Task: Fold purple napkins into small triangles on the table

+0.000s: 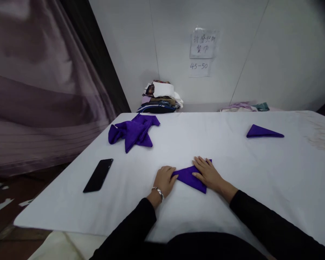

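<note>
A purple cloth napkin (190,177), folded into a narrow triangle, lies on the white-covered table in front of me. My left hand (165,180), with a silver bracelet at its wrist, pinches the napkin's pointed left end between thumb and fingers. Across the wider right end, my right hand (208,174) rests flat, its fingers stretched out and partly hiding the cloth. Farther right sits another folded purple napkin (264,131), lying apart from both hands. A loose heap of crumpled purple cloths (137,131) is at the table's back left.
A black phone (98,176) lies on the white tablecloth (141,213) at the left. Behind the far edge are a stack of folded clothes (159,99) and more fabric (241,106). Handwritten paper signs (202,48) hang on the wall. A mauve curtain (43,90) drapes at the left.
</note>
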Demonstrator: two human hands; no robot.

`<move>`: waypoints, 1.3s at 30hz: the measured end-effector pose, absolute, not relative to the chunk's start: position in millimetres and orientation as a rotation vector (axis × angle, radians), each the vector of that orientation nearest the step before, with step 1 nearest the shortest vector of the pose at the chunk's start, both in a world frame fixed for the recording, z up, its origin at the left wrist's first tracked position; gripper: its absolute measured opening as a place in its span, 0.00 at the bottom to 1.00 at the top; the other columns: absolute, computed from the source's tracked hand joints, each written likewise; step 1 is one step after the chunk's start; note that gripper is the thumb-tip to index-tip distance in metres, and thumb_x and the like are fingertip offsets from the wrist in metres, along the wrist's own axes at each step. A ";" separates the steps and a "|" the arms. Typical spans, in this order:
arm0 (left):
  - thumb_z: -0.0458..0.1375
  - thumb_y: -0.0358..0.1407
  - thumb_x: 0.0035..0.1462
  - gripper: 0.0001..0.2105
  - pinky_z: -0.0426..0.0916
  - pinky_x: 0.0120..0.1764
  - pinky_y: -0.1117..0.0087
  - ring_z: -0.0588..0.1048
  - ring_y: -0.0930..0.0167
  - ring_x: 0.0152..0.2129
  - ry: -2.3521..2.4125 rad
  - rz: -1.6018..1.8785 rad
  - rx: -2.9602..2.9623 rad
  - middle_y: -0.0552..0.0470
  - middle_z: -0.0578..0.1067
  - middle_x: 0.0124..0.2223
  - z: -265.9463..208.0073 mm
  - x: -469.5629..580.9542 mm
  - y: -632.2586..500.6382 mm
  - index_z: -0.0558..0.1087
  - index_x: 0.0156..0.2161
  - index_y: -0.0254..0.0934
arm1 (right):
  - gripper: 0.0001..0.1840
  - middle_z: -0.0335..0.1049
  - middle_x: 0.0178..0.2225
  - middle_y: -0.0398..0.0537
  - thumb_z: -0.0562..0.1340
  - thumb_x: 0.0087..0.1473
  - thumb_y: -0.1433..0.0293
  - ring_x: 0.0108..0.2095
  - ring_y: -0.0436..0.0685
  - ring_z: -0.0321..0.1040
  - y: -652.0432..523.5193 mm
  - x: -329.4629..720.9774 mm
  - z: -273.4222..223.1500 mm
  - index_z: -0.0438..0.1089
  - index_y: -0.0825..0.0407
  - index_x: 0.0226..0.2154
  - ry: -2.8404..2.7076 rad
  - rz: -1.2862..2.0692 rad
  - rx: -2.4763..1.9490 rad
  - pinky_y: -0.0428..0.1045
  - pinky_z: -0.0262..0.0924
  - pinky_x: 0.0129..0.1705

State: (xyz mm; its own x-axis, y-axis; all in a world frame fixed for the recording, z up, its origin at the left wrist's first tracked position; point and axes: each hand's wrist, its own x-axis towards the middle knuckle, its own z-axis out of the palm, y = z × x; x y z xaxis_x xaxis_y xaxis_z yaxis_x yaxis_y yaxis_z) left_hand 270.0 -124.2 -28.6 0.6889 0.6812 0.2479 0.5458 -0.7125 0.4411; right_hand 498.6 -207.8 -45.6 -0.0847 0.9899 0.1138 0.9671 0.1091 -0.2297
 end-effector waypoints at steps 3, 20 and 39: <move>0.53 0.38 0.55 0.09 0.63 0.41 0.63 0.68 0.67 0.37 1.058 0.616 2.492 0.50 0.72 0.37 -28.3 251.3 -118.3 0.72 0.38 0.39 | 0.34 0.44 0.62 0.53 0.42 0.58 0.50 0.62 0.61 0.36 -207.6 498.7 -46.7 0.50 0.53 0.59 -2.148 0.143 -1.948 0.61 0.34 0.59; 0.53 0.38 0.53 0.07 0.53 0.53 0.52 0.59 0.61 0.54 1.105 0.607 2.362 0.50 0.70 0.50 -37.7 266.0 -114.0 0.70 0.28 0.40 | 0.35 0.43 0.62 0.53 0.42 0.57 0.49 0.62 0.61 0.36 -207.1 497.2 -36.6 0.48 0.52 0.60 -2.102 0.272 -1.950 0.61 0.31 0.59; 0.47 0.41 0.55 0.11 0.49 0.55 0.48 0.56 0.61 0.57 0.935 0.458 2.608 0.53 0.69 0.53 -54.1 257.1 -88.7 0.71 0.31 0.43 | 0.34 0.45 0.61 0.54 0.45 0.57 0.50 0.61 0.61 0.38 -206.0 495.4 -27.0 0.48 0.51 0.60 -2.070 0.251 -1.935 0.60 0.31 0.59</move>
